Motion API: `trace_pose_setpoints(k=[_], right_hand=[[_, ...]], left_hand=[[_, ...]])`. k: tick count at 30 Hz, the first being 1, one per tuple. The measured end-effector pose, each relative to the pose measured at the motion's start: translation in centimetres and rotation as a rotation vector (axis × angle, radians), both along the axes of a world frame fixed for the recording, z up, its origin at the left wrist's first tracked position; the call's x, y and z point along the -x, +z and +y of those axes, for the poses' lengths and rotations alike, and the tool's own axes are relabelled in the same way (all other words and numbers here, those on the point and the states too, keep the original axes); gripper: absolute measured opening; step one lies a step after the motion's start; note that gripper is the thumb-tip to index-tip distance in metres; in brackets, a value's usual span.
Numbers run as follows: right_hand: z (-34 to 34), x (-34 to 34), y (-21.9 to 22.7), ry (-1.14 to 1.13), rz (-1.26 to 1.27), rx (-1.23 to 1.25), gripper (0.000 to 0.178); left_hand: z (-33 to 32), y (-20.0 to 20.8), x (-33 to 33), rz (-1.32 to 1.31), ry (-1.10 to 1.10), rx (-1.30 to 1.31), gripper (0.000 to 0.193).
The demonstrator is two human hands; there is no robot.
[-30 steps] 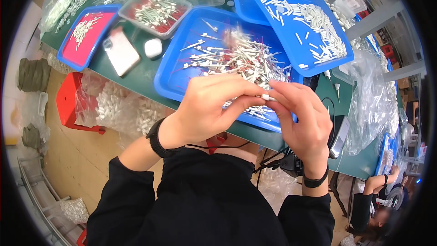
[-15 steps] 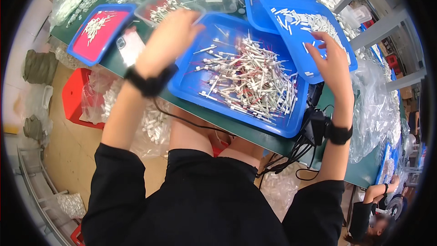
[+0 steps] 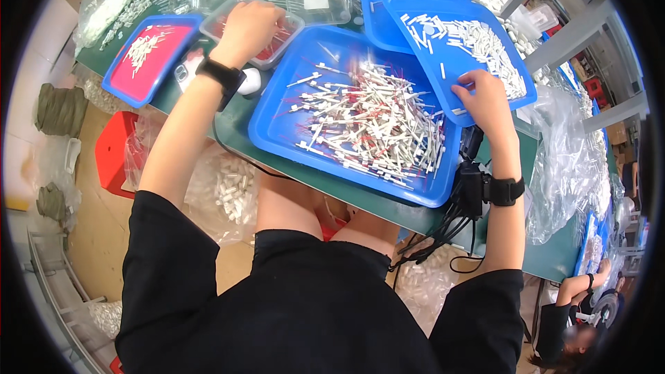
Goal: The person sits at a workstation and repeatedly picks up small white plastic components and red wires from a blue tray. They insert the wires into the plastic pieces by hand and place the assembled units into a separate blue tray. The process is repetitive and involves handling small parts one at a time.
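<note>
My left hand (image 3: pixel 251 26) is over a clear plastic box (image 3: pixel 296 28) at the far left of the table. Its fingers curl down over the thin red-wired pieces inside, and what they hold is hidden. At the right, my right hand (image 3: pixel 485 100) hovers at the near edge of a tilted blue tray (image 3: pixel 433 62) of short white tubes (image 3: pixel 485 45). Thumb and forefinger are drawn together; anything between them is too small to make out. Between the hands, a large blue tray (image 3: pixel 277 121) bears a heap of white stick-like pieces with red wires (image 3: pixel 377 121).
On the left lie a blue-rimmed tray with a pink base (image 3: pixel 119 73), a phone (image 3: pixel 185 69) and a rounded white object (image 3: pixel 251 82). Black cables (image 3: pixel 457 225) hang by my right forearm. Clear plastic bags (image 3: pixel 561 166) line the right side. Another person (image 3: pixel 571 318) sits at lower right.
My left hand has gone farther and left into the clear box, its fingers curling down. My right hand has moved nearer and left, its spread fingers now drawn together.
</note>
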State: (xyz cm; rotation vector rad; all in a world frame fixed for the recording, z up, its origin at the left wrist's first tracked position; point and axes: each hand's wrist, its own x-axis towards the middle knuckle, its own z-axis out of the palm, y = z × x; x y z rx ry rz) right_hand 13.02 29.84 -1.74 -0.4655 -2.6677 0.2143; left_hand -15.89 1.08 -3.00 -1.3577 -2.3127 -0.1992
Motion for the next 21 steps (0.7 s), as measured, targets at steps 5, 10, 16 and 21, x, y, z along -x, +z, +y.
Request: trace_pose_setpoints(k=[5,10,16,21], right_hand=[[-0.2,-0.8,0.7,-0.067,-0.11,0.109,0.022],[-0.3,-1.9,1.0,0.004,-0.051,0.157,0.02],[0.1,-1.8,1.2,0.032,-0.157,0.122,0.016],[0.4,-1.1,0.5,-0.022,-0.111,0.089,0.009]], left_hand=[[-0.4,-0.8,1.2,0.099,-0.066,-0.131,0.009],[0.0,0.5,1.8,-0.042,-0.103,-0.558,0.007],[-0.9,4.2,1.2,-0.393,-0.258,-1.193,0.016],[-1.2,5.0,-7.0,-1.198,-0.395,-1.306,0.024]])
